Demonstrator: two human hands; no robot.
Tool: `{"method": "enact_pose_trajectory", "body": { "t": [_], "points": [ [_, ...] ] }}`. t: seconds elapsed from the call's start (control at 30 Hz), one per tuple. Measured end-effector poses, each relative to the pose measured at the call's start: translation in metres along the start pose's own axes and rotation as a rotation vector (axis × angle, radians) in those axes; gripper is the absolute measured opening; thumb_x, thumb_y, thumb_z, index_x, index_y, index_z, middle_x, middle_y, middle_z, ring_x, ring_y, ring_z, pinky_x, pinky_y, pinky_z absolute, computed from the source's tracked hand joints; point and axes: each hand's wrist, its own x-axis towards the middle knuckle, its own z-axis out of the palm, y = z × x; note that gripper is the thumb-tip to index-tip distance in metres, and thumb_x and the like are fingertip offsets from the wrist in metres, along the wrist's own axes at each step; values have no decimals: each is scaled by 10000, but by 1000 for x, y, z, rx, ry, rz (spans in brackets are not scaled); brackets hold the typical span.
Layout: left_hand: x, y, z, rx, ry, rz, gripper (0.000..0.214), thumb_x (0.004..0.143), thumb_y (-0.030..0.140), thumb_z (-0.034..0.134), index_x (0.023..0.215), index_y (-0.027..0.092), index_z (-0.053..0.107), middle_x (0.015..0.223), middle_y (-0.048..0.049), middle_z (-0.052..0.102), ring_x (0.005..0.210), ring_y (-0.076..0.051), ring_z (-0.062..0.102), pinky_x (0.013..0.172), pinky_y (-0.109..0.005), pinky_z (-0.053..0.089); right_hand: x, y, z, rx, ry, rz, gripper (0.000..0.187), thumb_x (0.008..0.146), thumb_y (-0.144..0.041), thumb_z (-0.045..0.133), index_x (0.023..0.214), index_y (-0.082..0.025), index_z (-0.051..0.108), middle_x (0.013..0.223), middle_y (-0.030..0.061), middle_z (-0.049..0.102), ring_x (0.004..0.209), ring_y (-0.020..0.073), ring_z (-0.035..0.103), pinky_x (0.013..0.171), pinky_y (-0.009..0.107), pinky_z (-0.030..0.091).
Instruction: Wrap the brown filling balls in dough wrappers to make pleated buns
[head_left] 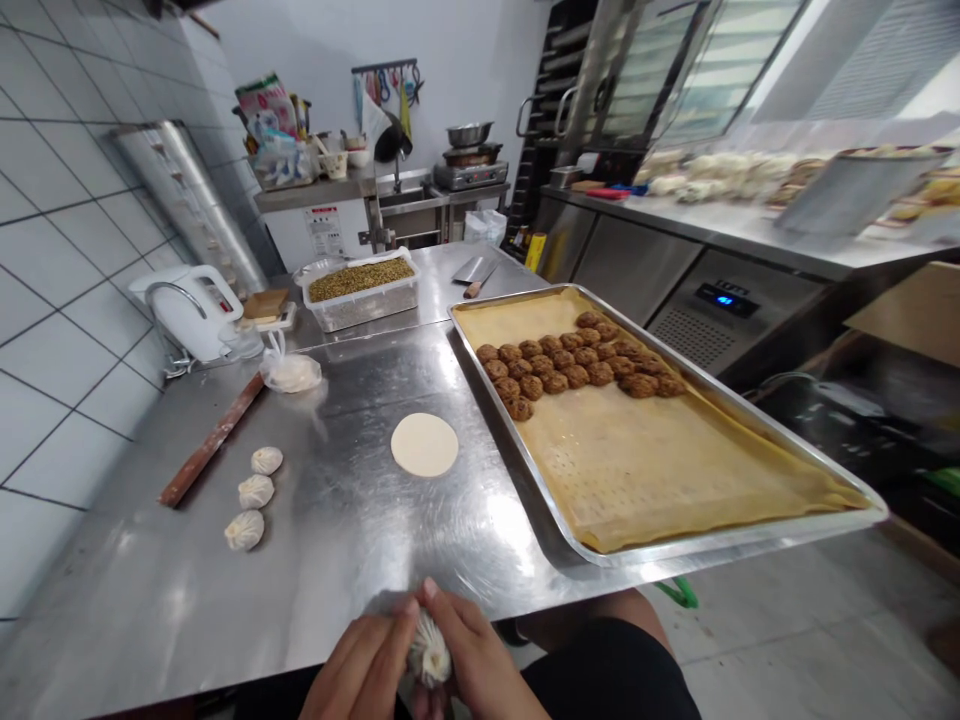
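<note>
Between my left hand point(365, 660) and my right hand point(474, 655) is a pleated dough bun point(430, 652), its gathered top facing up at the table's front edge. Fingers of both hands are wrapped round its sides; the underside is hidden. Ahead of them a flat round dough wrapper point(424, 445) lies on the steel table point(337, 580). Three closed, pleated buns point(256, 491) sit in a row to the left. On the right, a lined metal tray point(705, 470) carries rows of brown filling balls point(555, 381).
A rolling pin point(214, 440) and a knotted plastic bag point(292, 373) lie at the left. Behind stand a tub of greenish-brown grains point(364, 303), a white hand mixer point(187, 310) and a scraper point(474, 271). Steel counters point(720, 240) run along the right.
</note>
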Motion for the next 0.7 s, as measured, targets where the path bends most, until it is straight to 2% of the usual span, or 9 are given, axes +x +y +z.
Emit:
{"method": "enact_pose_trajectory", "body": {
  "t": [0.07, 0.13, 0.2, 0.27, 0.37, 0.47, 0.57, 0.63, 0.7],
  "points": [
    [-11, -6, 4, -12, -31, -75, 414, 1060, 214, 405, 1442, 215, 564, 1098, -109, 755, 1026, -190, 738, 850, -300, 631, 3, 4, 3, 94, 1, 1, 761, 824, -876, 556, 905, -130, 683, 606, 37, 675, 458, 171, 657, 426, 235, 505],
    [-19, -12, 10, 0, -78, -106, 466, 1046, 377, 475, 1481, 219, 531, 1230, -130, 726, 1136, -239, 710, 899, -366, 639, 5, 7, 6, 132, 13, 18, 759, 799, -883, 582, 872, -134, 683, 615, 42, 682, 482, 185, 669, 466, 267, 535],
    [-24, -16, 15, 6, -121, -101, 554, 988, 455, 564, 1480, 204, 528, 1284, -141, 707, 1173, -276, 696, 928, -411, 638, 6, 8, 10, 136, 39, 22, 722, 776, -860, 644, 841, -142, 685, 646, 46, 698, 542, 195, 686, 529, 293, 565],
    [-25, -21, 15, -15, -151, -111, 533, 943, 383, 624, 1442, 209, 553, 1264, -125, 718, 1153, -263, 704, 936, -392, 636, 6, 10, 12, 116, 68, -3, 695, 772, -826, 693, 901, -143, 715, 759, 63, 738, 662, 207, 715, 615, 306, 587],
    [-21, -42, 0, -3, -128, -214, 437, 916, 322, 654, 1341, 230, 608, 1244, -107, 719, 1134, -251, 708, 928, -372, 632, 7, 12, 8, 62, 73, -17, 806, 749, -832, 715, 1196, -161, 707, 948, 93, 765, 772, 234, 741, 653, 323, 588],
    [-10, -94, -38, 140, 2, -460, 380, 926, 431, 663, 1251, 237, 639, 1274, -121, 680, 1188, -298, 667, 995, -453, 582, 12, 11, -7, -10, 105, -70, 842, 763, -829, 706, 1291, -174, 661, 986, 116, 763, 785, 263, 742, 624, 347, 579],
    [8, -169, -85, 275, 168, -704, 446, 917, 542, 625, 1242, 237, 641, 1275, -115, 660, 1165, -310, 644, 1053, -500, 516, 20, 5, -27, -103, 169, -172, 725, 821, -798, 666, 1198, -180, 699, 939, 110, 754, 764, 259, 712, 604, 350, 560],
    [23, -219, -108, 250, 128, -743, 495, 906, 557, 604, 1270, 224, 638, 1273, -115, 663, 1120, -295, 655, 1021, -465, 531, 28, -4, -36, -200, 211, -220, 649, 856, -758, 652, 1180, -198, 702, 955, 105, 755, 818, 271, 712, 653, 362, 571],
    [39, -259, -118, 205, 68, -714, 499, 877, 549, 627, 1242, 209, 658, 1285, -105, 676, 1100, -270, 664, 1017, -418, 536, 39, -18, -39, -379, 282, -306, 571, 881, -696, 656, 1192, -218, 690, 1037, 110, 760, 931, 300, 719, 768, 394, 586]
  ]
}}
